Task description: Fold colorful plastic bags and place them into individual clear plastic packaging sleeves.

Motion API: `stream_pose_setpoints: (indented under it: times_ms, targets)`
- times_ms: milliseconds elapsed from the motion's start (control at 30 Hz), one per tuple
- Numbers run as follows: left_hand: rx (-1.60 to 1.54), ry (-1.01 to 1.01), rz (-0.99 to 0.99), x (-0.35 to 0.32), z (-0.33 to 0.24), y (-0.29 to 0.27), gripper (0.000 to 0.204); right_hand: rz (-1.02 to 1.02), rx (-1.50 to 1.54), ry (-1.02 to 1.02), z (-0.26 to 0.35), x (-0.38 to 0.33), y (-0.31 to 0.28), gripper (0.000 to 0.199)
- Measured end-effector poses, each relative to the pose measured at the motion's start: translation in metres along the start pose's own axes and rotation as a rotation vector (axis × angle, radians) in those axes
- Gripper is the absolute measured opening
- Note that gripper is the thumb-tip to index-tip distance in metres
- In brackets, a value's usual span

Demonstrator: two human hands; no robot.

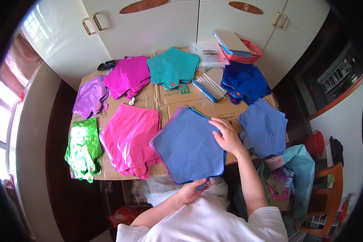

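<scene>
Balloons sorted by colour

Seven stacks of flat foil balloons lie on the counter (165,105) — purple, magenta, teal, dark blue, green, pink, periwinkle. An eighth, the blue star-shaped stack (188,147), sits nearest the person. Left hand (191,189) fingers pinch its bottom tab; right hand (228,137) rests flat, fingers spread, on its upper right edge.

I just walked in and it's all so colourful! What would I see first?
First, the big blue star-shaped foil balloon in the middle, pinched at its bottom edge by the left hand with the right hand flat on top. Then the shiny piles around it: hot pink balloons beside it, green balloons far left, teal balloons at the back.
</scene>
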State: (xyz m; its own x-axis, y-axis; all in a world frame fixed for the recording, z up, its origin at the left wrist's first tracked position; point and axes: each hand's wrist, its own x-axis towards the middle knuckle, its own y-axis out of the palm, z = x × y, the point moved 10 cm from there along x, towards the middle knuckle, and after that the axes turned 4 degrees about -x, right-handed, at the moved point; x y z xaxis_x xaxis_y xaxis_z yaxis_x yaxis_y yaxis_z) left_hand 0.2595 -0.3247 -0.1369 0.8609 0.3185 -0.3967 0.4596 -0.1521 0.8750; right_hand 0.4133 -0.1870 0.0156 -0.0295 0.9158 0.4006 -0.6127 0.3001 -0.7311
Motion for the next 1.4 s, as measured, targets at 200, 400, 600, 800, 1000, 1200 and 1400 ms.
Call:
stream_pose_setpoints:
  times_ms: [200, 400, 600, 800, 1000, 1200, 1400]
  targets:
    - [-0.215, 0.008, 0.037, -0.009, -0.018, 0.037, 0.045, 0.07, -0.091, -0.034, 0.01, -0.001, 0.008, 0.038]
    - [-0.325, -0.015, -0.055, -0.003, -0.014, 0.025, 0.02, 0.064, -0.121, -0.105, 0.02, 0.003, 0.013, 0.038]
    - [0.308, 0.139, -0.266, -0.012, -0.027, 0.003, 0.025, 0.085, 0.094, 0.097, -0.006, 0.013, 0.012, 0.046]
    - [1.011, 0.306, -0.247, -0.032, -0.053, 0.004, 0.029, 0.319, 0.197, 0.379, -0.013, 0.042, 0.029, 0.054]
    - [0.063, -0.096, -0.083, -0.034, -0.024, -0.014, 0.015, 0.383, 0.84, 0.487, -0.035, 0.065, 0.08, 0.054]
    - [-0.205, -0.125, -0.04, -0.038, -0.02, -0.022, 0.015, 0.607, 0.818, 0.346, -0.001, 0.101, 0.121, 0.062]
    - [-0.202, -0.136, -0.058, -0.035, -0.016, -0.025, 0.014, 0.652, 0.691, 0.236, 0.01, 0.134, 0.143, 0.047]
